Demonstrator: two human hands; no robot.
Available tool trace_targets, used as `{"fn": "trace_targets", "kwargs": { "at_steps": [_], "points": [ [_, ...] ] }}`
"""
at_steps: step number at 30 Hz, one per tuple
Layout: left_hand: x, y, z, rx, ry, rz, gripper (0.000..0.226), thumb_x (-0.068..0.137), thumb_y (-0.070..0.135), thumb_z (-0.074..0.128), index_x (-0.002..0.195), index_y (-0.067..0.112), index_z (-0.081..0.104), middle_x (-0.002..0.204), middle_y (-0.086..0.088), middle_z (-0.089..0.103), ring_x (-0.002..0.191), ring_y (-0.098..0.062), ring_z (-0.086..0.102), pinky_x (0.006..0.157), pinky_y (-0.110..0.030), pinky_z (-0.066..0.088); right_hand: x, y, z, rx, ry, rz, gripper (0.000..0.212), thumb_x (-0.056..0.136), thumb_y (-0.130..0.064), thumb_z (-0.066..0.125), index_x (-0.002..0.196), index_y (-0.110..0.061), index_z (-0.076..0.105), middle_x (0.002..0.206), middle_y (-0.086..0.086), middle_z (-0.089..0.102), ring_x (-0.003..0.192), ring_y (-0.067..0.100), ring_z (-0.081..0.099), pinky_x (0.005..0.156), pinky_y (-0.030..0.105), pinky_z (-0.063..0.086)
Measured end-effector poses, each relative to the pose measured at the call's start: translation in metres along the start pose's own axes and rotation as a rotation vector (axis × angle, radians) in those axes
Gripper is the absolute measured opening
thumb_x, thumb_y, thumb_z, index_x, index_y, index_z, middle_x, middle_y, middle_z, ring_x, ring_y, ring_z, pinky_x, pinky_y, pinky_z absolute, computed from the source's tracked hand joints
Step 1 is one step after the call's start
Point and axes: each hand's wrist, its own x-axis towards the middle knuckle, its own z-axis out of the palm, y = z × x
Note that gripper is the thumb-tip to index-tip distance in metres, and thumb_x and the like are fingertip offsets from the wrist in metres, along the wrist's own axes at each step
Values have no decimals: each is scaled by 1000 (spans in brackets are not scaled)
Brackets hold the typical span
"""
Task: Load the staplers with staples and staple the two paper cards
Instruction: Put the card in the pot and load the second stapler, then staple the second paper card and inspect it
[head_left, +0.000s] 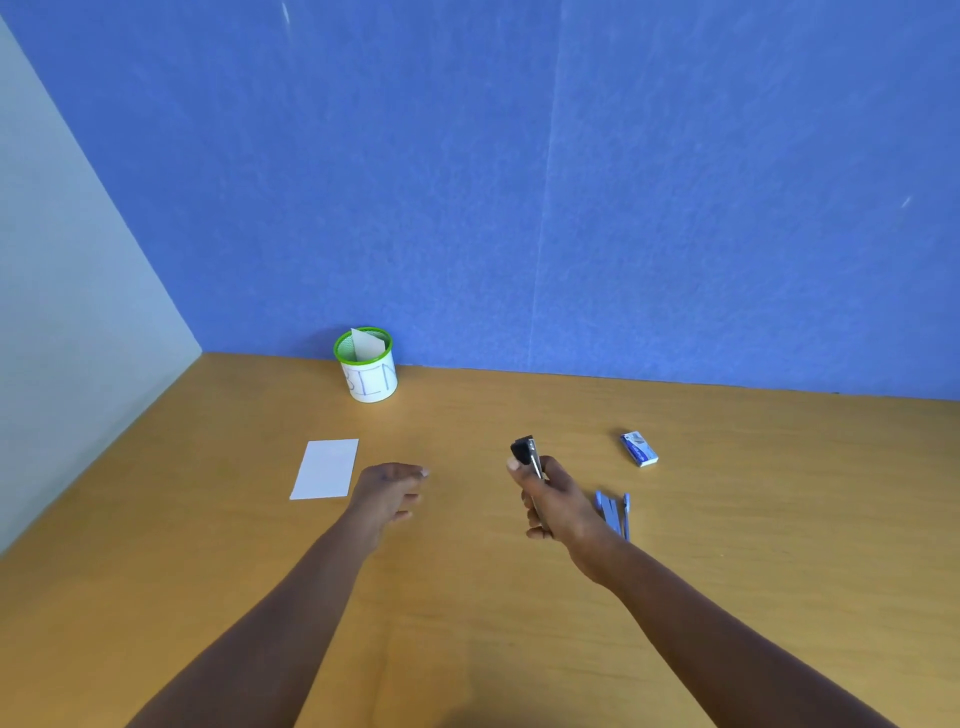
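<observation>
While your right grip (558, 506) clenches round black stapler (530, 457), raised above tabletop (467, 597), no stapling looks done; whether it is loaded, cannot tell. Left grip (387, 491) relaxed, holding nothing, just beside white card (326, 469). Blue stapler (615, 512) lies behind your right wrist, staple box (639, 449) beyond. Green-rimmed bin (366, 366) with paper slip sits far back; nothing blocks card.

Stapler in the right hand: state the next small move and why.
Probably move the left hand onto the card and lift it toward the stapler. The right hand grips the stapler off the table; the left hand hovers open beside the flat card. Loading cannot be seen.
</observation>
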Motion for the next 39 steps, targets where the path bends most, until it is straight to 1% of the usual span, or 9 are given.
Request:
{"fn": "trace_targets", "kwargs": {
  "at_steps": [2, 5, 8, 10, 12, 16, 20, 28, 39],
  "points": [
    [15, -4, -17, 78, 126, -6, 4, 84, 11, 63, 88, 11, 66, 96, -9, 63, 83, -23, 58, 65, -26, 46, 1, -1, 1, 8, 10, 0, 24, 85, -52, 54, 93, -29, 53, 71, -4, 44, 59, 9, 44, 59, 23, 46],
    [34, -9, -40, 281, 316, -33, 6, 83, 14, 64, 84, 10, 67, 99, -16, 66, 89, -30, 62, 75, -32, 49, 4, -1, 3, 22, 14, 4, 27, 85, -50, 55, 92, -25, 54, 71, -3, 47, 57, 9, 46, 57, 23, 45],
    [50, -14, -61, 464, 397, -35, 9, 83, 17, 64, 79, 9, 65, 107, -16, 66, 87, -31, 60, 73, -31, 47, 7, 1, 6, 23, 13, 19, 27, 85, -49, 55, 95, -24, 54, 77, -1, 55, 61, 11, 52, 59, 25, 46],
    [60, -19, -73, 582, 408, -29, 25, 84, 20, 63, 104, 5, 64, 117, -15, 60, 101, -31, 58, 81, -33, 47, 10, 3, 8, 28, 9, 25, 27, 85, -48, 56, 98, -24, 55, 80, -1, 57, 62, 11, 54, 59, 25, 46],
    [67, -22, -83, 674, 418, -61, 46, 83, 28, 64, 122, 6, 53, 124, -15, 53, 114, -30, 52, 87, -34, 45, 13, 6, 10, 28, 11, 36, 27, 85, -47, 57, 99, -23, 55, 80, -1, 59, 62, 11, 56, 59, 25, 47],
    [79, -25, -94, 818, 416, -122, 68, 79, 45, 67, 126, 3, 44, 126, -15, 52, 122, -30, 44, 95, -36, 40, 19, 12, 13, 11, 27, 51, 28, 84, -46, 58, 99, -23, 57, 81, -2, 62, 63, 10, 58, 59, 24, 48],
    [82, -27, -95, 870, 429, -160, 83, 74, 54, 68, 131, 2, 39, 132, -13, 46, 127, -29, 38, 94, -37, 40, 24, 17, 17, -12, 31, 69, 26, 84, -46, 58, 98, -25, 57, 83, -3, 64, 65, 10, 59, 61, 25, 49],
    [84, -25, -96, 916, 440, -236, 97, 68, 55, 74, 136, 1, 31, 137, -11, 41, 132, -28, 31, 95, -43, 43, 30, 23, 24, -54, 18, 86, 23, 83, -46, 59, 96, -27, 57, 84, -4, 65, 67, 8, 60, 57, 21, 48],
    [90, -26, -96, 948, 405, -258, 87, 67, 52, 76, 130, 3, 40, 131, -12, 49, 128, -28, 36, 100, -36, 37, 29, 24, 21, -65, 5, 101, 23, 84, -46, 60, 97, -27, 58, 86, -3, 65, 69, 9, 60, 59, 21, 48]
  ]
}}
